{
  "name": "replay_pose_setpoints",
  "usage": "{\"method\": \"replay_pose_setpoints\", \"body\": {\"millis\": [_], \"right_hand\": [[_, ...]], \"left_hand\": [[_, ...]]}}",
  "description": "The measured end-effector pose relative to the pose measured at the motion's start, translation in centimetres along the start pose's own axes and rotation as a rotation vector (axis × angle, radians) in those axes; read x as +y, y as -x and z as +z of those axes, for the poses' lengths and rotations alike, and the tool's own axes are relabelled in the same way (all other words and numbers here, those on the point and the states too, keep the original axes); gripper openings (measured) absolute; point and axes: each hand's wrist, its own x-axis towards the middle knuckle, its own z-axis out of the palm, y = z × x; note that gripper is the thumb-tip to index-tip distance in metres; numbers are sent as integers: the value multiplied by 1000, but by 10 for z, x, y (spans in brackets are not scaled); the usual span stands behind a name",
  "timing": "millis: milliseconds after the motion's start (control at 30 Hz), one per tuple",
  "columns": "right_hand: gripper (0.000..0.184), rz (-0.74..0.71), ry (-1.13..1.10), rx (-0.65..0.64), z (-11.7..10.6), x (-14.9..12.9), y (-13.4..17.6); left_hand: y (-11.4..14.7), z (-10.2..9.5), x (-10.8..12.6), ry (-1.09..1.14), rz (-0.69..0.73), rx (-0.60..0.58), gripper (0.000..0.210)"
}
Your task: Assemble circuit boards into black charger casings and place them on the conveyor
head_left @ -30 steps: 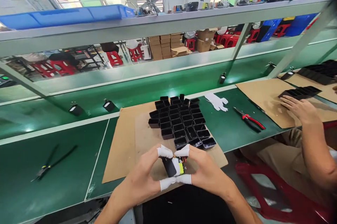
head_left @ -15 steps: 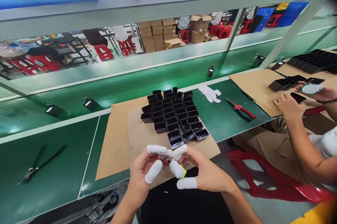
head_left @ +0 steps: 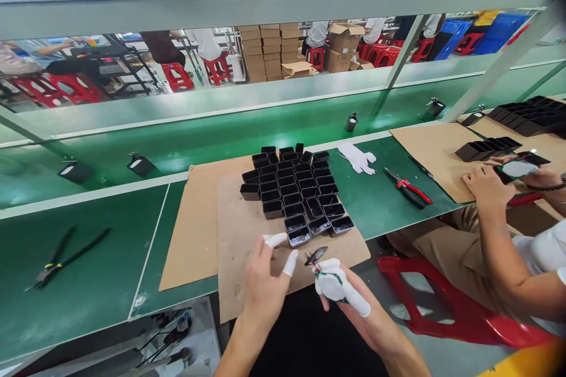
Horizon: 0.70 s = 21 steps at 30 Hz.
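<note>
- A cluster of open black rectangular plastic cases (head_left: 292, 195) stood on a flat brown cardboard sheet (head_left: 194, 229); the nearest case (head_left: 299, 239) had something pale inside.
- The right hand (head_left: 360, 293), with white covers on some fingers, was closed around a small round-faced white assembly with a green edge (head_left: 331, 287), just on the person's side of the cluster and a little to its right.
- A thin dark flat piece (head_left: 316, 255) stuck out from that assembly toward the cluster, apparently joined by short reddish wires, though the join was too small to make out.
- The left hand (head_left: 265, 275) was loosely open near the cluster's front edge, thumb and forefinger parted, with nothing visible in its grasp; whether its fingertip touched a case, I could not tell.
- To the right of the cluster lay a white cloth glove (head_left: 357, 159) and, farther right, red-and-black-handled metal pliers (head_left: 409, 188).
- With one hand apparently carrying everything, the dark piece could have swung and strained the wires.
- The smooth-looking finger covers could have let the assembly slip.
- A careless left-hand movement could have knocked the front cases out of line, since they sat so near.
</note>
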Motion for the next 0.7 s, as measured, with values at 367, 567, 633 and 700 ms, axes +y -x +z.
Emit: {"method": "replay_pose_setpoints", "body": {"millis": [367, 567, 633, 700], "right_hand": [[59, -191, -12, 357, -22, 4, 2], [55, -171, -52, 271, 2, -3, -19], [59, -176, -66, 230, 6, -2, -26], [62, -180, -74, 203, 9, 0, -30]], "left_hand": [[4, 14, 3, -472, 289, 175, 25], [12, -7, -8, -305, -3, 184, 46], [9, -19, -18, -185, -80, 93, 76], [3, -31, -27, -93, -131, -59, 84]]}}
